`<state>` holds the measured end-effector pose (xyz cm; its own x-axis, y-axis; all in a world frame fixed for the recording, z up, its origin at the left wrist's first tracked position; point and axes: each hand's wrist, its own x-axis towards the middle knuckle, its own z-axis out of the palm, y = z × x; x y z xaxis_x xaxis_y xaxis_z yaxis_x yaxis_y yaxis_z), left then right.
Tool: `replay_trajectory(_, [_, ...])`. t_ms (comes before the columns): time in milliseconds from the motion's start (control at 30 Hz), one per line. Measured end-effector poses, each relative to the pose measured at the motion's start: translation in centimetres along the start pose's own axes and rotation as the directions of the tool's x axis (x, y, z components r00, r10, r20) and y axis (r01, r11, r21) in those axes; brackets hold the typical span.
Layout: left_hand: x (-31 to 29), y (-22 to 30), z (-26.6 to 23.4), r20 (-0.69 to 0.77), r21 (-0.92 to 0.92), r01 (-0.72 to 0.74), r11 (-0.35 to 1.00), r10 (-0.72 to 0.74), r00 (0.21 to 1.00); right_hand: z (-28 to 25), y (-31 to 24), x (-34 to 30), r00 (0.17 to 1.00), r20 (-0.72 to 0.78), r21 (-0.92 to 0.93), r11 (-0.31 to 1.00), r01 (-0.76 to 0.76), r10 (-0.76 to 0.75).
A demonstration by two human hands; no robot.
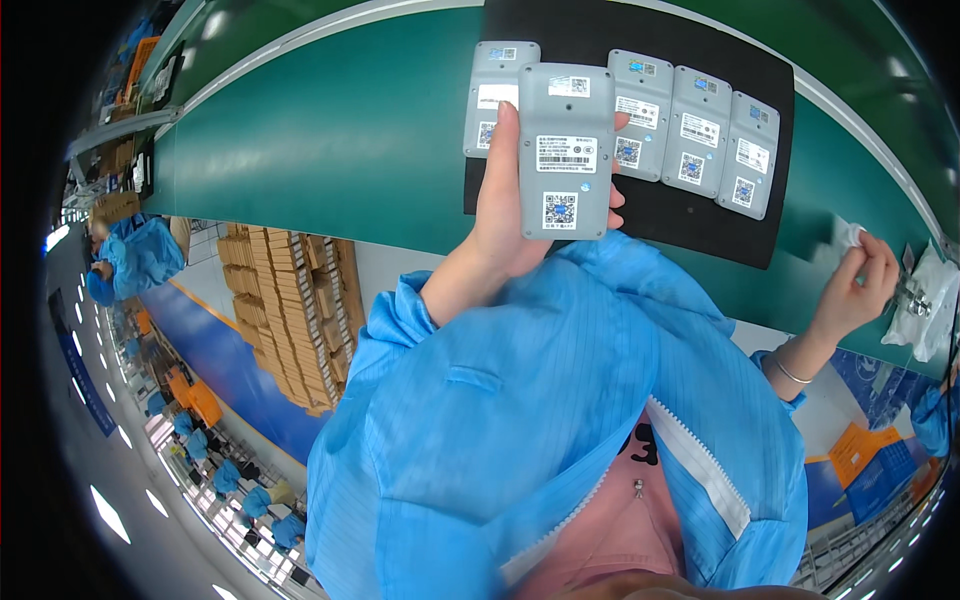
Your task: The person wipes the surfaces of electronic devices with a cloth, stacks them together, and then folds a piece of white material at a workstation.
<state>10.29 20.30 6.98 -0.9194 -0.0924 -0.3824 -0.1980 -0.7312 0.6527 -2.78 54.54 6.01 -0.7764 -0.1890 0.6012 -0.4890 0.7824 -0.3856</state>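
Labelled grey device [567,180]; white piece [849,234]

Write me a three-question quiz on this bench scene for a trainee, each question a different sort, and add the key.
1. How many gray devices can be seen lying on the black mat?
2. True or false: the left hand holds another gray device with its labelled side toward the camera.
3. Which is nearest the right hand?
A) the stacked cardboard boxes
B) the white bag
C) the held device

Key: 1. Four. 2. True. 3. B.
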Motion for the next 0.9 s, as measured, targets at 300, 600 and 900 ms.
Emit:
replay_trajectory(300, [0.6,0.9,-1.1,-0.121,0.3,-0.115,0.947,0.157,0.98,2.1,-1.4,-0.8,0.996,-0.083,-0.24,0.97,-0.048,0.029])
replay_trajectory(600, [2.7,1.6,-3.3,0.073,0.815,-0.374,0.443,0.561,0.825,5.4,-2.6,-1.3,0.98,0.185,-0.056,0.996,-0.067,0.076])
replay_trajectory(900, [3.4,3.2,-2.5,0.377,0.852,0.02,-0.523,0.64,0.67,5.6,-2.7,-1.3,0.971,0.194,-0.011,0.99,-0.142,0.141])
